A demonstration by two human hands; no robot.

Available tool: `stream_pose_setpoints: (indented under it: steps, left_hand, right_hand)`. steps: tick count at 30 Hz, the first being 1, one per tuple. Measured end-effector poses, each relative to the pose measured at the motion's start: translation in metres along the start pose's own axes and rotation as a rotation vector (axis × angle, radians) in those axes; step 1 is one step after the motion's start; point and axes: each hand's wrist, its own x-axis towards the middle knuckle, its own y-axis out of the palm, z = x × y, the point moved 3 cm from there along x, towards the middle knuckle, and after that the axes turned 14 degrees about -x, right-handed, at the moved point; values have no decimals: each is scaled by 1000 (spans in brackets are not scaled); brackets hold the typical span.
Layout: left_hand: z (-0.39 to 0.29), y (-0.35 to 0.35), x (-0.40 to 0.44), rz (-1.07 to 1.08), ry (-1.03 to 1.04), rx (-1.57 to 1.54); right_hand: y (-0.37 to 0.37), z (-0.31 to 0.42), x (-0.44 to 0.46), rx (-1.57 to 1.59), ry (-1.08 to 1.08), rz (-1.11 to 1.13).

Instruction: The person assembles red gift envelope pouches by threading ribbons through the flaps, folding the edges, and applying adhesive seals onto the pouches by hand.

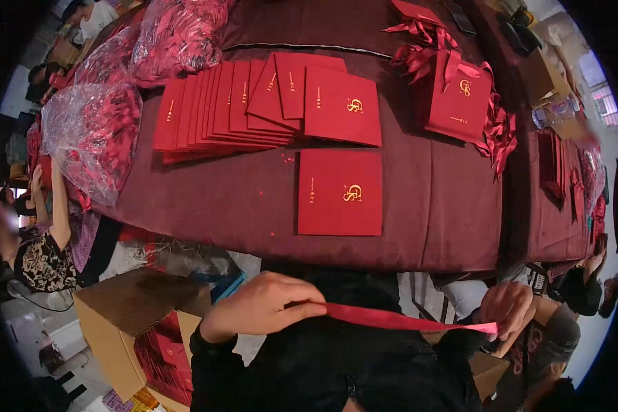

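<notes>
A red ribbon (398, 319) stretches almost level in front of my body, below the table's near edge. My left hand (264, 302) pinches one end between thumb and fingers. At the other end, my right hand (507, 309) is closed around the ribbon, its fingers partly blurred. Nearest on the table lies a single flat red card cover (333, 213) with gold print. Behind it, several similar red covers (213, 110) are fanned out in an overlapping row. To the right stands a pile of red covers (453, 103) with ribbons attached.
A dark red cloth covers the table (213, 199). Plastic bags of red ribbon (93, 141) sit on its left side, and a phone (460, 17) lies at the far right. An open cardboard box (110, 329) holds red covers at my lower left. Another person (44, 254) sits at the left.
</notes>
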Motion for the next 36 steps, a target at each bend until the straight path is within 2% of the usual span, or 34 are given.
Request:
stream_pose_setpoints:
  steps: [1, 3, 4, 6, 7, 8, 10, 12, 13, 15, 16, 17, 18, 19, 20, 21, 22, 24, 25, 27, 28, 29, 31, 32, 34, 36]
  left_hand:
    - [9, -2, 9, 96, -93, 108]
    - [19, -8, 33, -96, 96, 329]
    - [25, -16, 46, -118, 7, 467]
    - [49, -29, 69, -176, 69, 814]
    - [60, -32, 75, -139, 36, 906]
    - [66, -33, 77, -99, 2, 998]
    - [49, -21, 71, -125, 82, 1110]
    - [34, 3, 60, -181, -279, 1215]
    - [39, 18, 53, -220, -318, 1327]
    - [41, 26, 61, -149, -278, 1240]
    - [42, 24, 67, -101, -289, 1160]
    - [33, 16, 75, -198, -64, 1197]
    - [26, 8, 89, -187, 64, 1202]
    - [19, 0, 100, -178, 187, 1205]
    - [34, -7, 105, -135, 215, 1148]
    - [35, -4, 107, -127, 239, 1153]
    - [36, -3, 105, -153, 162, 1181]
    - [41, -5, 101, -237, 56, 1214]
    - [44, -1, 100, -245, 70, 1221]
    - [51, 4, 98, -431, -40, 1135]
    - [53, 8, 98, -484, -26, 1108]
    - [55, 10, 102, -491, -28, 1109]
    - [57, 10, 99, -658, 65, 1110]
    - [57, 8, 99, -665, 134, 1080]
    - [54, 7, 96, -654, 41, 990]
    - [48, 3, 92, -702, 34, 991]
  right_hand:
    - [0, 2, 1, 36, -44, 46]
    - [-5, 16, 4, 44, -13, 101]
    - [-5, 23, 1, 70, -34, 62]
    - [6, 31, 1, 147, -196, -64]
    - [12, 35, 0, 180, -279, -124]
    - [9, 34, 1, 150, -271, -112]
    - [2, 33, 2, 89, -256, -87]
    - [7, 0, 5, -162, -164, -323]
    - [9, -17, 7, -281, -97, -430]
    - [26, -49, 19, -549, 290, -682]
    - [23, -64, 38, -648, 286, -491]
    - [34, -77, 50, -687, 449, -552]
    - [37, -97, 55, -829, 373, -482]
    - [41, -114, 58, -715, 286, -441]
    - [53, -132, 55, -275, 381, -517]
    - [56, -138, 52, -15, 489, -496]
    - [59, -143, 51, 249, 587, -462]
    - [57, -154, 48, 43, 552, -600]
    - [50, -148, 43, -92, 664, -726]
    - [28, -138, 39, -2, 542, -852]
    - [18, -135, 34, 105, 549, -881]
    - [11, -130, 37, 24, 560, -891]
    - [5, -121, 46, -138, 681, -867]
    - [5, -121, 55, -139, 670, -849]
    - [8, -131, 59, -133, 707, -813]
    - [15, -139, 64, -120, 736, -829]
